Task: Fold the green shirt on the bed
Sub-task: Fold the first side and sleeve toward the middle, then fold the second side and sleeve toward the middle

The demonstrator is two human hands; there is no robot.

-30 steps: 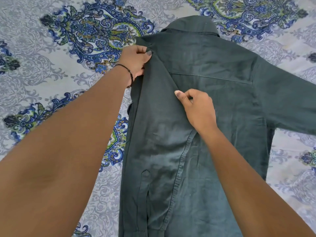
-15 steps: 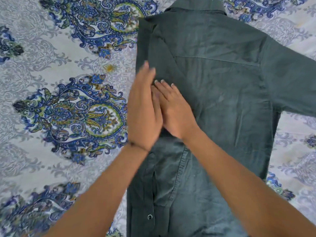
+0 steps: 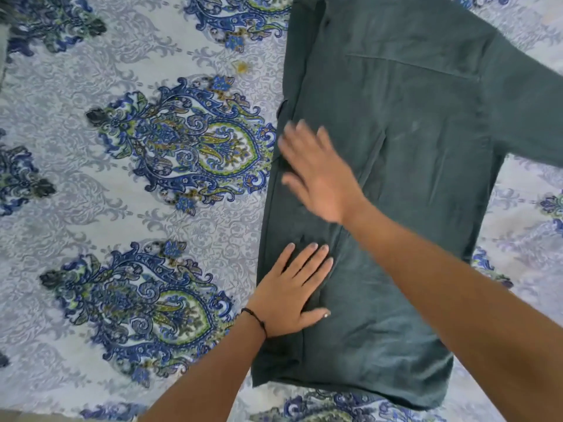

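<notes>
Green shirt (image 3: 411, 147) lies on the bed (image 3: 122, 86), one side folded in — left hand (image 3: 292, 293) and right hand (image 3: 320, 172) flat, fingers straight, smoothing that fold; next, likely, the outspread sleeve (image 3: 533, 102) needs folding across.

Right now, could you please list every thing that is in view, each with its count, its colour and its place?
green shirt: one, dark green, lying flat on the bed at the right of the view, one sleeve spread out to the right.
bedsheet: one, pale grey with blue and green paisley print, under the shirt.
cord bracelet: one, black, around the left wrist.
left hand: one, flat with straight fingers on the shirt's lower left part.
right hand: one, flat and blurred, on the shirt's left side, farther up.
</notes>
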